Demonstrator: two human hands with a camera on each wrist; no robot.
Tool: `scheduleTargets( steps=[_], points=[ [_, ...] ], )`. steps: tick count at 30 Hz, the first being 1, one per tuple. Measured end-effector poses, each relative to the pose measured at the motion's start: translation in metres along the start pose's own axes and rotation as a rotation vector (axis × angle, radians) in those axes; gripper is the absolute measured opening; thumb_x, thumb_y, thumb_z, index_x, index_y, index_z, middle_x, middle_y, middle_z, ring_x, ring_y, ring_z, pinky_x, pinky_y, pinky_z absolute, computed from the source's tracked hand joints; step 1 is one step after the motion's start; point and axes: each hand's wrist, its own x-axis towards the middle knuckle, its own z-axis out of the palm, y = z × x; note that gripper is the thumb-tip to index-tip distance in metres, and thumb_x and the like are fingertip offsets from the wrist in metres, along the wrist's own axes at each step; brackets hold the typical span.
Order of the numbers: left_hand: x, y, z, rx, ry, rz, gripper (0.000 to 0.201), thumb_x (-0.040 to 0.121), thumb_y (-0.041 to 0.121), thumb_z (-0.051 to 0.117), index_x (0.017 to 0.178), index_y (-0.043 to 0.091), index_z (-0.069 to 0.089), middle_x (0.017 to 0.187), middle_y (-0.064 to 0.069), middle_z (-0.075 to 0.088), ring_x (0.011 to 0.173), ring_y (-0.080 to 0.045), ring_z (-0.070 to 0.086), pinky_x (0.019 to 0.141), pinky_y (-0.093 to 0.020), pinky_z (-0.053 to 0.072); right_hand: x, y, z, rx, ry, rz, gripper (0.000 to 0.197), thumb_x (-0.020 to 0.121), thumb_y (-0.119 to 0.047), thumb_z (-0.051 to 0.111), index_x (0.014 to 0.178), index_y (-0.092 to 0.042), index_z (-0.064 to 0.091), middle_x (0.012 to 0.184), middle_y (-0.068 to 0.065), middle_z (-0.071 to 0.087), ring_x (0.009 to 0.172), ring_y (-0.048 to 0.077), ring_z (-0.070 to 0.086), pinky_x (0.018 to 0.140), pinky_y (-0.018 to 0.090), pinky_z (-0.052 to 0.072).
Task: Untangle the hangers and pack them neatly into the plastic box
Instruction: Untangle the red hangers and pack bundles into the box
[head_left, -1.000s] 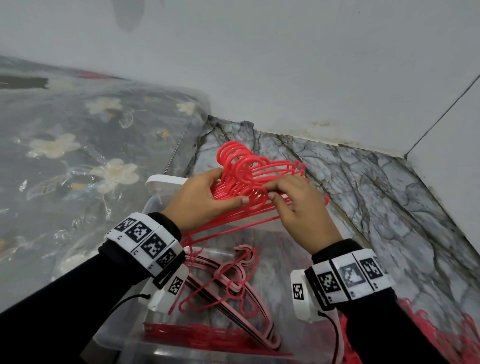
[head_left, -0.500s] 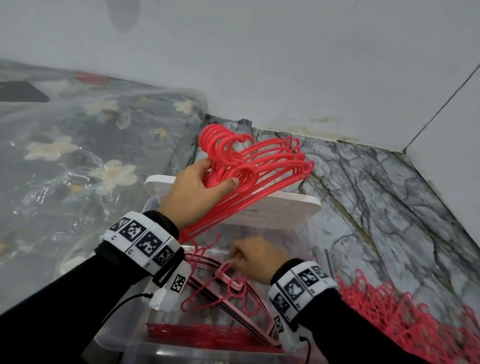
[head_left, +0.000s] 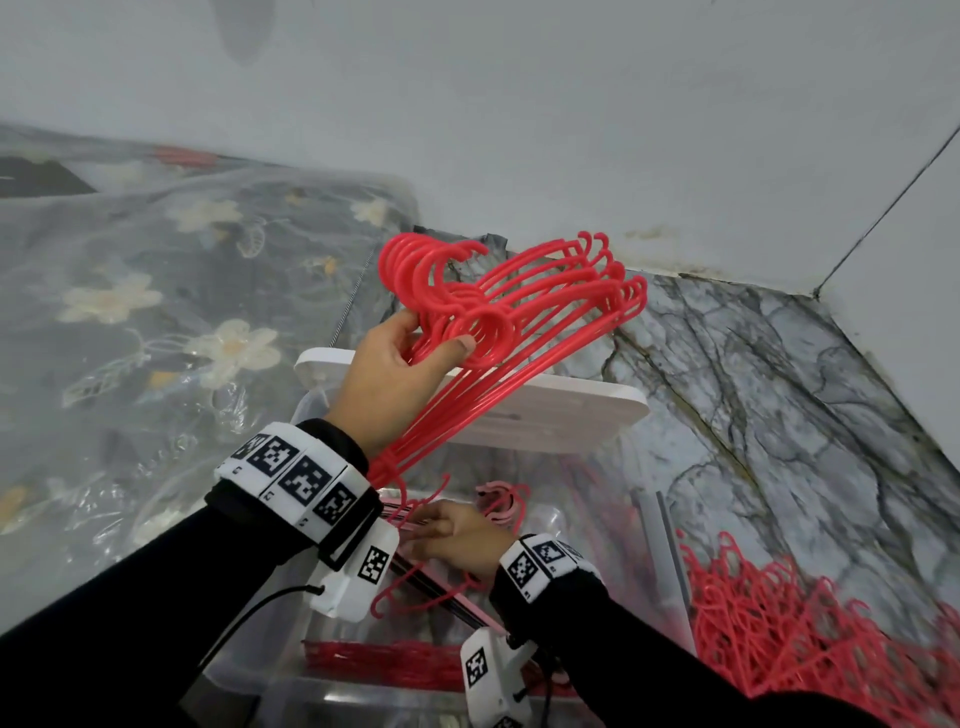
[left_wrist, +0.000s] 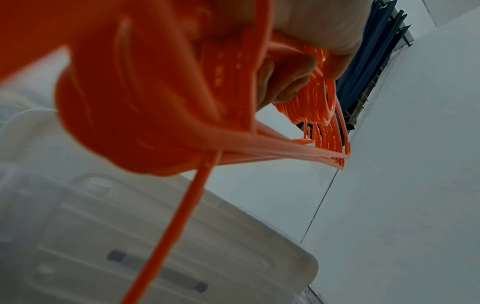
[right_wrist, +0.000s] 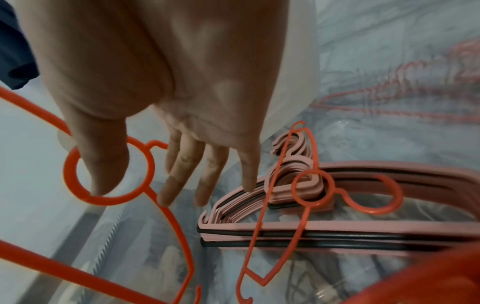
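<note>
I judge packing partly done: pink hangers (right_wrist: 337, 230) lie stacked in the box (head_left: 660, 545), my left hand (head_left: 395, 374) grips a red bundle (head_left: 519, 306) above it, right hand (head_left: 457, 535) spread inside, tangle (head_left: 810, 639) right of it remains.

Hidden and blurred parts around the hangers

The red hanger bundle (left_wrist: 145, 98) fills the left wrist view as a blur, covering most of the left hand (left_wrist: 306, 67); the loose red hanger pile (head_left: 810, 639) runs off the head view's lower right edge.
</note>
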Motion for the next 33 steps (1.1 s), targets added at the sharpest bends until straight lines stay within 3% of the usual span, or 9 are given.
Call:
scheduleTargets(
  steps=[3,7,10,12,15,19,22,26,33],
  points=[
    [0.001,0.001,0.001,-0.059,0.008,-0.016,0.009,0.086,0.021,0.065,0.091,0.026,0.06,0.052,0.022,0.056,0.043,0.007,0.049,0.042,-0.002,0.033,0.002,-0.004,0.0,-0.043,0.042,-0.008,0.059,0.083,-0.011,0.07,0.135,-0.003,0.043,0.102,0.0,0.063,0.097,0.015,0.06,0.082,0.025,0.047],
    [0.002,0.0,0.0,-0.16,0.028,-0.045,0.021,0.073,0.041,0.066,0.09,0.03,0.064,0.052,0.015,0.045,0.039,-0.001,0.034,0.038,-0.008,0.028,0.005,-0.006,0.0,-0.051,-0.06,-0.014,0.063,0.087,-0.018,0.066,0.141,-0.011,0.036,0.141,0.003,0.047,0.129,0.017,0.046,0.108,0.037,0.039],
    [0.001,0.0,0.001,-0.177,0.019,-0.044,0.02,0.074,0.041,0.065,0.091,0.031,0.063,0.05,0.015,0.045,0.039,-0.001,0.033,0.037,-0.009,0.029,0.005,-0.008,0.001,0.09,-0.128,-0.06,0.051,0.09,-0.002,0.059,0.136,-0.001,0.038,0.12,0.004,0.057,0.104,0.007,0.057,0.078,0.011,0.047],
    [0.001,0.0,0.002,-0.156,0.025,-0.03,0.016,0.08,0.033,0.064,0.094,0.027,0.061,0.048,0.016,0.049,0.038,0.0,0.036,0.038,-0.007,0.03,0.003,-0.011,0.001,0.134,-0.102,-0.096,0.043,0.089,0.005,0.056,0.13,0.006,0.042,0.107,0.005,0.058,0.088,0.004,0.057,0.067,0.008,0.047],
    [0.002,0.001,0.0,-0.106,0.036,0.012,0.009,0.09,0.015,0.061,0.097,0.02,0.059,0.049,0.02,0.054,0.04,0.006,0.046,0.042,-0.002,0.032,0.0,-0.015,-0.003,0.105,-0.041,-0.126,0.019,0.088,0.007,0.057,0.102,-0.006,0.057,0.098,0.008,0.059,0.086,0.01,0.056,0.087,0.019,0.046],
    [0.004,0.003,-0.008,-0.031,0.085,0.043,0.011,0.089,0.011,0.063,0.097,0.017,0.059,0.05,0.022,0.057,0.044,0.008,0.05,0.044,-0.002,0.034,-0.01,-0.03,-0.03,-0.192,0.196,-0.173,0.018,0.09,-0.003,0.059,0.077,-0.015,0.055,0.075,0.005,0.058,0.068,0.012,0.052,0.071,0.022,0.042],
    [0.007,0.004,-0.014,0.012,0.125,0.056,0.014,0.086,0.015,0.068,0.094,0.022,0.059,0.058,0.02,0.063,0.047,0.008,0.054,0.045,-0.005,0.038,-0.023,-0.047,-0.055,-0.433,0.376,-0.262,0.007,0.089,-0.006,0.061,0.084,-0.001,0.061,0.072,0.012,0.053,0.067,0.016,0.048,0.066,0.027,0.037],
    [0.011,0.002,-0.021,0.059,0.13,0.044,0.017,0.083,0.024,0.072,0.092,0.027,0.058,0.061,0.018,0.065,0.043,0.0,0.053,0.042,-0.015,0.042,-0.045,-0.066,-0.082,-0.55,0.509,-0.332,0.008,0.086,-0.01,0.066,0.086,-0.002,0.065,0.076,0.019,0.062,0.071,0.019,0.052,0.067,0.029,0.039],
    [0.012,-0.005,-0.02,0.153,0.149,0.024,0.029,0.073,0.047,0.072,0.094,0.031,0.061,0.086,0.007,0.071,0.078,-0.013,0.069,0.075,-0.037,0.056,-0.052,-0.064,-0.095,-0.511,0.502,-0.315,0.007,0.085,-0.006,0.067,0.087,0.0,0.067,0.075,0.022,0.064,0.071,0.028,0.061,0.082,0.041,0.05]
  ],
)
